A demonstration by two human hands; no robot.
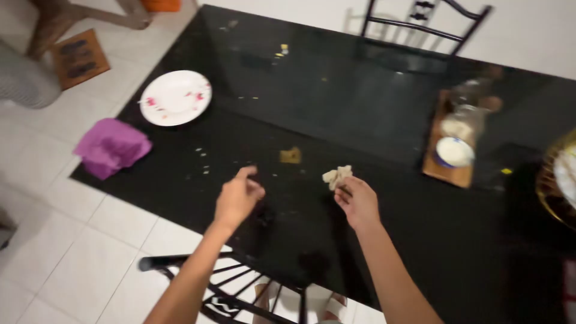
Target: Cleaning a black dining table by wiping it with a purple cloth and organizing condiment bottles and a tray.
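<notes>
The crumpled tissue (337, 176) sits pinched in the fingertips of your right hand (359, 203), held just above the black glass table (372, 108). Your left hand (237, 198) hovers over the table near its front edge, fingers loosely curled with one pointing forward, holding nothing. By the look of it the wiping is only partly done: a yellowish scrap (290, 156) lies just ahead between your hands, and small crumbs (203, 161) are scattered further left. A dirty white plate (176, 97) and a purple cloth (111, 146) rest at the left end, a wooden tray (447, 169) with jars to your right.
</notes>
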